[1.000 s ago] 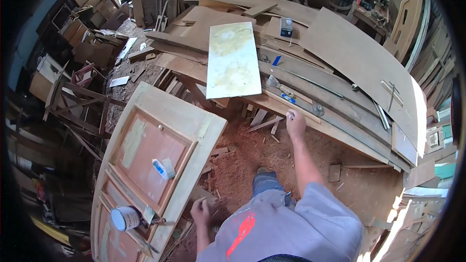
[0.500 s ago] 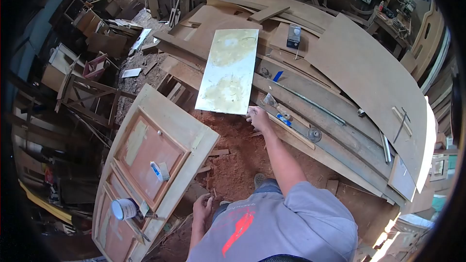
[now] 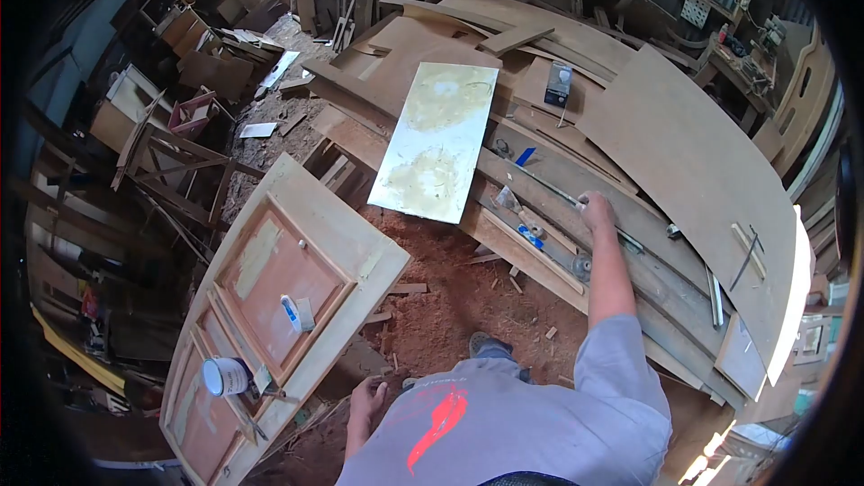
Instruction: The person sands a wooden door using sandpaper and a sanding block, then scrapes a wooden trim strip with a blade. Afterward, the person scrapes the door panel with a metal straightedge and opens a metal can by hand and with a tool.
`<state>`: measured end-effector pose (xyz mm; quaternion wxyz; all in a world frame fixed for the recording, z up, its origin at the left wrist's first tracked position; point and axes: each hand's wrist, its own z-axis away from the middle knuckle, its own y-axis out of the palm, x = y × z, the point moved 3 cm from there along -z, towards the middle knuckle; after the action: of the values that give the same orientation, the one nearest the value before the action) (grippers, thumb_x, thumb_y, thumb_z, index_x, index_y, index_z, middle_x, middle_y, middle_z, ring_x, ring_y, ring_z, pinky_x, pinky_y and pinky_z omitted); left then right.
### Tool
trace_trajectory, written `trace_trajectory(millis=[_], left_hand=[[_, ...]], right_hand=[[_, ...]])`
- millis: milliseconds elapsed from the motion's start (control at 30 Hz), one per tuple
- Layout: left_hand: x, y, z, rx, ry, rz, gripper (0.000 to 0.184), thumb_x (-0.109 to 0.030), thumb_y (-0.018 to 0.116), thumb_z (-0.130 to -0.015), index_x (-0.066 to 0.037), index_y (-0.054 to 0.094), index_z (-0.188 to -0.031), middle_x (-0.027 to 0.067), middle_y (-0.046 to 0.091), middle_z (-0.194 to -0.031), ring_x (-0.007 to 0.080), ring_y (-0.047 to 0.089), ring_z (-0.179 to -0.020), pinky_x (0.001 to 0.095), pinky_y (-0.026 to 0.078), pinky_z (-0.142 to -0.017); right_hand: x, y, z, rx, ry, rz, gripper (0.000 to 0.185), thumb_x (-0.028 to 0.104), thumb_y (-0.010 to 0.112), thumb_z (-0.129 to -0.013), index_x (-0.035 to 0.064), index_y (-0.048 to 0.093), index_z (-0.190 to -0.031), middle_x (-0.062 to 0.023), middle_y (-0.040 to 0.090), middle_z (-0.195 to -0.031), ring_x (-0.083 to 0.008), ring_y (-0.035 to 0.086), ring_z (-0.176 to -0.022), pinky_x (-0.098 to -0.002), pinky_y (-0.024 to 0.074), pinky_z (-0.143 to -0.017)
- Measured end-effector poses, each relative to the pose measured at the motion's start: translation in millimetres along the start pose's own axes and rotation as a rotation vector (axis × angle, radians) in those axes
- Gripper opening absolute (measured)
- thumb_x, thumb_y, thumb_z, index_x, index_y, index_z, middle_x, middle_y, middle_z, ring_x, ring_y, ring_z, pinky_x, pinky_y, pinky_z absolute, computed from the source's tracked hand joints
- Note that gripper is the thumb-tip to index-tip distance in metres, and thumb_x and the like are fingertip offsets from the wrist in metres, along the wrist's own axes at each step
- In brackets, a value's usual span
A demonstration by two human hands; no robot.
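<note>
My right hand [image 3: 597, 212] reaches over the plank bench, its fingers closed on a long, thin metal rod [image 3: 546, 182]. Left of it, a white board [image 3: 441, 148] with yellowish smeared patches lies across the bench's edge. A clear plastic piece, a wooden-handled tool and a blue item [image 3: 530, 236] lie between board and hand. Beside my body, my left hand [image 3: 365, 399] hangs low with loosely curled fingers and nothing visible in it. Nearest to it is a panelled wooden door [image 3: 360, 247], bearing a paint can [image 3: 223, 376] and a blue-and-white tube [image 3: 292, 313].
A dark small box [image 3: 558, 84] and a blue strip [image 3: 526, 156] sit farther back on the bench. A large plywood sheet [image 3: 693, 153] covers its right side. Reddish sawdust [image 3: 432, 297] and wood scraps lie on the floor. Stacked timber lines the left and back.
My right hand has left the white board's near corner and moved right to the metal rod. My left hand has dropped slightly. The view has shifted a little.
</note>
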<state>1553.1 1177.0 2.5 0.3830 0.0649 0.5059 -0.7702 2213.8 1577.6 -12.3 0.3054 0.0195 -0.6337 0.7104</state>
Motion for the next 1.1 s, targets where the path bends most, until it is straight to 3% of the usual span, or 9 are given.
trace_trajectory(millis=[167, 267, 467, 500, 667, 867, 967, 1067, 1100], left_hand=[[-11, -9, -6, -0.029, 0.010, 0.025, 0.037, -0.027, 0.075, -0.098, -0.001, 0.074, -0.125, 0.0198, 0.079, -0.113, 0.0298, 0.078, -0.107, 0.0403, 0.060, -0.095], [-14, -14, 1, -0.056, 0.021, 0.021, 0.038, -0.027, 0.074, -0.099, -0.001, 0.074, -0.126, 0.0199, 0.079, -0.114, 0.0299, 0.077, -0.108, 0.0401, 0.060, -0.096], [-10, -11, 16, -0.056, 0.016, 0.081, 0.037, -0.025, 0.074, -0.100, -0.001, 0.073, -0.128, 0.0190, 0.079, -0.118, 0.0276, 0.076, -0.112, 0.0381, 0.059, -0.099], [-11, -8, 13, -0.049, 0.020, 0.139, 0.036, -0.024, 0.073, -0.101, -0.001, 0.073, -0.128, 0.0180, 0.079, -0.119, 0.0264, 0.076, -0.112, 0.0376, 0.058, -0.099], [-75, -10, -8, -0.006, 0.216, 0.467, 0.031, -0.018, 0.070, -0.105, 0.000, 0.071, -0.131, 0.0110, 0.077, -0.118, 0.0173, 0.072, -0.110, 0.0347, 0.057, -0.098], [-228, -86, 1, -0.045, 0.525, 0.878, 0.043, -0.019, 0.069, -0.107, 0.001, 0.059, -0.144, 0.0127, 0.072, -0.129, 0.0174, 0.066, -0.122, 0.0337, 0.051, -0.109], [-228, -114, 3, -0.163, 0.506, 0.964, 0.039, -0.018, 0.064, -0.110, 0.003, 0.059, -0.142, 0.0080, 0.072, -0.119, 0.0131, 0.066, -0.110, 0.0308, 0.054, -0.099], [-208, -130, 22, -0.318, 0.471, 1.047, 0.033, -0.018, 0.060, -0.112, 0.003, 0.060, -0.138, 0.0011, 0.068, -0.111, 0.0070, 0.061, -0.097, 0.0267, 0.052, -0.087], [-199, -135, 30, -0.392, 0.459, 1.061, 0.034, -0.019, 0.060, -0.113, 0.003, 0.060, -0.138, 0.0011, 0.069, -0.111, 0.0069, 0.061, -0.097, 0.0264, 0.052, -0.087]], right_hand=[[5, 0, -9, -0.142, -0.207, 0.289, 0.017, 0.022, 0.073, -0.095, 0.0127, 0.076, -0.109, -0.0174, 0.076, -0.118, -0.0376, 0.071, -0.113, -0.0511, 0.0572, -0.092], [8, -14, -7, -0.410, -0.293, 0.145, 0.012, 0.019, 0.067, -0.099, 0.0097, 0.070, -0.107, -0.0199, 0.076, -0.110, -0.0409, 0.072, -0.106, -0.0549, 0.0562, -0.088], [50, -117, 55, -0.314, -0.131, -0.063, 0.014, 0.019, 0.060, -0.105, 0.0098, 0.068, -0.110, -0.0255, 0.073, -0.103, -0.0492, 0.069, -0.097, -0.0583, 0.0541, -0.085], [52, -116, 64, -0.439, -0.273, -0.028, 0.017, 0.020, 0.058, -0.108, 0.0096, 0.070, -0.112, -0.0194, 0.075, -0.091, -0.0379, 0.073, -0.083, -0.0472, 0.0570, -0.073], [142, -77, 157, 0.612, -0.049, -1.170, 0.026, 0.019, 0.052, -0.110, 0.0002, 0.069, -0.116, -0.0007, 0.060, -0.076, -0.0072, 0.054, -0.059, -0.0226, 0.0437, -0.054], [257, 27, 304, 1.783, -0.053, -1.442, 0.031, 0.020, 0.047, -0.110, -0.0018, 0.062, -0.126, -0.0047, 0.059, -0.078, -0.0114, 0.052, -0.059, -0.0275, 0.0438, -0.056], [293, 43, 365, 1.926, -0.022, -1.172, 0.037, 0.031, 0.046, -0.115, -0.0003, 0.060, -0.129, -0.0068, 0.060, -0.084, -0.0127, 0.053, -0.060, -0.0273, 0.0453, -0.056], [328, 23, 418, 1.421, -0.023, -1.094, 0.042, 0.039, 0.044, -0.117, 0.0023, 0.059, -0.132, -0.0041, 0.063, -0.087, -0.0125, 0.057, -0.064, -0.0270, 0.0491, -0.060], [322, 47, 418, 1.322, -0.276, -1.161, 0.034, 0.032, 0.055, -0.114, 0.0021, 0.066, -0.126, -0.0015, 0.068, -0.088, -0.0098, 0.061, -0.071, -0.0257, 0.0517, -0.066]])
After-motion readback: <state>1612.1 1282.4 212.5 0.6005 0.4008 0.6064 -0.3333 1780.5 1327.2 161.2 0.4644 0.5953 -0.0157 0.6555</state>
